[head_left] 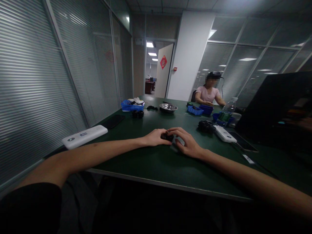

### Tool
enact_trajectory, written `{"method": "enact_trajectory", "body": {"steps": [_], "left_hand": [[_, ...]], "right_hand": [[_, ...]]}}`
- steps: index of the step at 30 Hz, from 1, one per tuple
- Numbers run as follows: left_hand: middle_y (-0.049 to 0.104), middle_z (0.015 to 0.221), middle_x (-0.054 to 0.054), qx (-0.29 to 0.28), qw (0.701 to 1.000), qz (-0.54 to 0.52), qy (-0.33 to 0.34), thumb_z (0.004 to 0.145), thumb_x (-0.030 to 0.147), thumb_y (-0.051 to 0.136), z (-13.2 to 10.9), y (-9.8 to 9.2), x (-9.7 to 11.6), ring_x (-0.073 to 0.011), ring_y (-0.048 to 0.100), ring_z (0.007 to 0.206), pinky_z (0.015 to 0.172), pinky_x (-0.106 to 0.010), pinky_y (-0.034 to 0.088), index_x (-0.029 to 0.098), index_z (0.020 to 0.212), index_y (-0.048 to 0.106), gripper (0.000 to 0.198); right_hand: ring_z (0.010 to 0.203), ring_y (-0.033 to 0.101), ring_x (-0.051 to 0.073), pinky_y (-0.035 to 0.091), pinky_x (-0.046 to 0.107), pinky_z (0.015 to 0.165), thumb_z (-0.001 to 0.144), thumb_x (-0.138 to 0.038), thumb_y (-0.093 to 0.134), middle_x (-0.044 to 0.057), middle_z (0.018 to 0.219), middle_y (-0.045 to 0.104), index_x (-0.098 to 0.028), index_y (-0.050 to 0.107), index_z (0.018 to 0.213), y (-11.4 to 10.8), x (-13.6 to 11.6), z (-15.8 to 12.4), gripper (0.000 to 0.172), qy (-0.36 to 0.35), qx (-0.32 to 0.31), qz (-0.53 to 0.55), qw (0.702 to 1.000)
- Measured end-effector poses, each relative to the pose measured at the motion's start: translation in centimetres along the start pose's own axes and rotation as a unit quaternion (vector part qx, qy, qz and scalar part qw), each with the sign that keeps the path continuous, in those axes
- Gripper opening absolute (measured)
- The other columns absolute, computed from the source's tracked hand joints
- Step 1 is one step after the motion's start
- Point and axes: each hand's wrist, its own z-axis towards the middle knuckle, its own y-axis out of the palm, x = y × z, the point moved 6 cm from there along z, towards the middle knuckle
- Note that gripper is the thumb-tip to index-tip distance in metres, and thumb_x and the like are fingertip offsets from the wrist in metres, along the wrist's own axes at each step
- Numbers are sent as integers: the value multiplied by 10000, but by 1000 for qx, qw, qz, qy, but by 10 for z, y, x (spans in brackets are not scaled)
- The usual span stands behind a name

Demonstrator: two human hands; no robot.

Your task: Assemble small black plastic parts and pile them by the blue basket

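Over the middle of the green table, a small black object (pixel 167 136) is between the thumb and fingers of my left hand (pixel 156 137). Its kind cannot be made out, as the fingers cover part of it. My right hand (pixel 186 143) arches in from the other side, its fingers bent and its thumb standing apart. The right fingertips reach the object's upper right edge; whether they press on it I cannot tell. A faint pale patch (pixel 174 148) shows on the table below the right thumb.
Across the green table (pixel 136 156) are a steel bowl (pixel 168 108), a blue basket (pixel 133 105), black cylinders (pixel 137 114) and small blue trays (pixel 195 110). White power banks (pixel 85 136) lie left and right. A bottle (pixel 226 112) and dark monitor (pixel 275 107) stand right; a person (pixel 209 94) sits opposite.
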Motion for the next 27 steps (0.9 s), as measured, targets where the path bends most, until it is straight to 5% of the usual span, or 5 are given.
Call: {"method": "enact_trajectory", "body": {"steps": [8,27], "left_hand": [[652,949,-41,-9,1000,-5,17,780,521,761,0,1,2,-180,601,842,715,-274,432,150,1114,665,508],[613,882,-3,-2,1000,-16,27,763,521,778,0,0,6,-156,557,797,696,-263,402,162,992,644,447]], "right_hand": [[1075,596,279,548,472,930,986,-320,588,108,1175,591,-277,598,1308,2,9,0,325,30,10,-72,997],[1105,592,268,519,478,953,928,-104,515,97,1178,659,-240,615,1120,1,-4,3,256,-9,-7,-6,1000]]}}
